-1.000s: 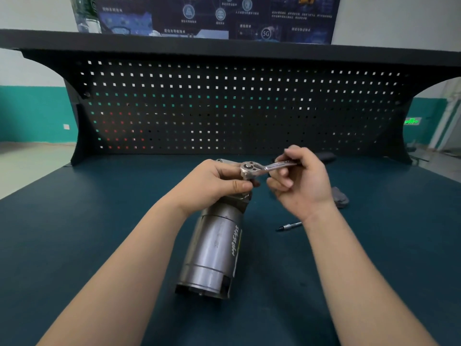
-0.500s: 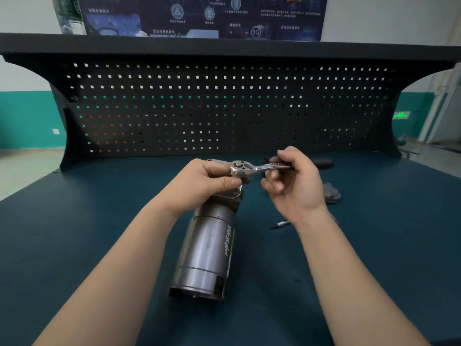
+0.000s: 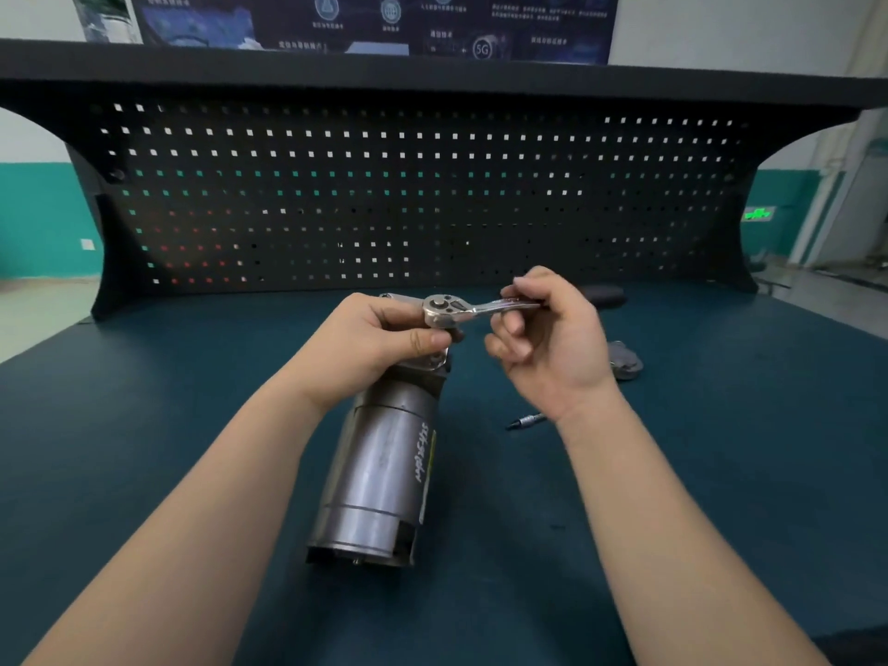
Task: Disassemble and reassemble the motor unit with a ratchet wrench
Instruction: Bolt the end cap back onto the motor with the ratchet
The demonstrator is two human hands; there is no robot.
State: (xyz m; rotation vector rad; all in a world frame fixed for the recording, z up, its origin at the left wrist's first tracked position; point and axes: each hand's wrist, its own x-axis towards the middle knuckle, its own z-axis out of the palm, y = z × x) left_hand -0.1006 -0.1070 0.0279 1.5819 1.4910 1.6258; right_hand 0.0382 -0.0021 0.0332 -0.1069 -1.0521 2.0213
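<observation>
The motor unit [image 3: 384,468] lies on its side on the dark green table [image 3: 144,425], its flanged end pointing away from me toward the pegboard [image 3: 432,199]. My left hand [image 3: 370,343] wraps over that far end, its fingers [image 3: 423,339] curled round the flange and the thumb pressed just under the wrench head. My right hand [image 3: 548,338] pinches the shank of the ratchet wrench [image 3: 473,310] between thumb and forefinger, the other fingers loosely curled and holding nothing. The wrench head sits on top of the flange corner, handle running off to my right.

I take this to be a bolt-turning stroke, though my left hand hides the bolt and socket, so I can't tell whether the socket is fully seated. To do it well, I want the head square over the fastener and pushed down by my left thumb so it doesn't rock off. My pinch sits close to the head; sliding farther out along the handle would give me more leverage if the bolt is tight. I should keep the housing pinned so it doesn't roll on the table.

A pen-like tool [image 3: 526,420] lies on the table near my right wrist, and a grey cap [image 3: 627,362] sits just beyond my right hand.
</observation>
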